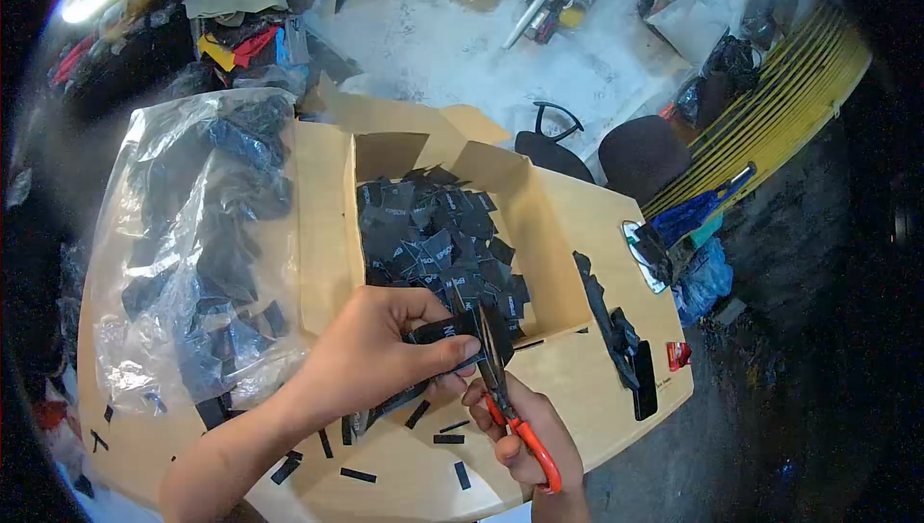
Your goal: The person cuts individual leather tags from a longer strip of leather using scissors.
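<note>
My left hand pinches a black fabric strip with pale lettering on it, just in front of the cardboard box. In my right hand are scissors with red handles. Their blades point up and lie across the strip close to my left thumb. Whether the blades are fully closed is hard to tell. The open cardboard box behind my hands holds many cut black labels, some with printed white letters. Small black offcuts are scattered on the table below my hands.
A clear plastic bag with black pieces covers the left of the wooden table. On the right lie a phone, a black strip and a small red packet. Dark chairs and a yellow slatted seat stand beyond.
</note>
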Demonstrator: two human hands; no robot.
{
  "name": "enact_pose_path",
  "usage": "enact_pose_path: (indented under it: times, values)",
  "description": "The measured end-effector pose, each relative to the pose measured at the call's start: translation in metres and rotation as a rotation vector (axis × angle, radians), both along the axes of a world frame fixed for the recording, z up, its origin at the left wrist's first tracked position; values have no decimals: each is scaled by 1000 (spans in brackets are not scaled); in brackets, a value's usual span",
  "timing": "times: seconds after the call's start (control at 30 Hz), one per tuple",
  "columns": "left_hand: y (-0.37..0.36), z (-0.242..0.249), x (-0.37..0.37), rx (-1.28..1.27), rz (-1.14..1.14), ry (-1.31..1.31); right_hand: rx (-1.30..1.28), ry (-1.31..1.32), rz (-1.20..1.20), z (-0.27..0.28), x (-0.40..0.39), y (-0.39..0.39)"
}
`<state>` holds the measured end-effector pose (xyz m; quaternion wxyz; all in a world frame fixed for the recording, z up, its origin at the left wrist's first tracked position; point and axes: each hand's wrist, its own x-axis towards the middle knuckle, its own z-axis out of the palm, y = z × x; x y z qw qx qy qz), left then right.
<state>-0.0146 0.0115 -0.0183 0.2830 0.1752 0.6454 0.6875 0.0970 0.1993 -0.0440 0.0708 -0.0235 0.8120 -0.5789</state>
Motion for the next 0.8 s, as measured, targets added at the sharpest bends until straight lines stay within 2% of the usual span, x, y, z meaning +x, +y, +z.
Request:
enact_pose_path:
  times: [0.17, 0.23, 0.47, 0.53, 0.8]
  values:
    - [-1, 0, 2, 43, 27, -51, -60, 23, -27, -6, 1, -1]
    - [-1, -2, -1, -15, 3, 22, -56, 31, -25, -4, 1, -1]
    - [-2, 3, 0, 1, -8, 22, 59, -30, 8, 6, 0, 0]
    - [-2, 6, 1, 31, -6, -62, 92, -55, -2, 10, 1, 0]
    - [-2, 5, -1, 49, -11, -76, 155, 16, 7, 8, -1, 0]
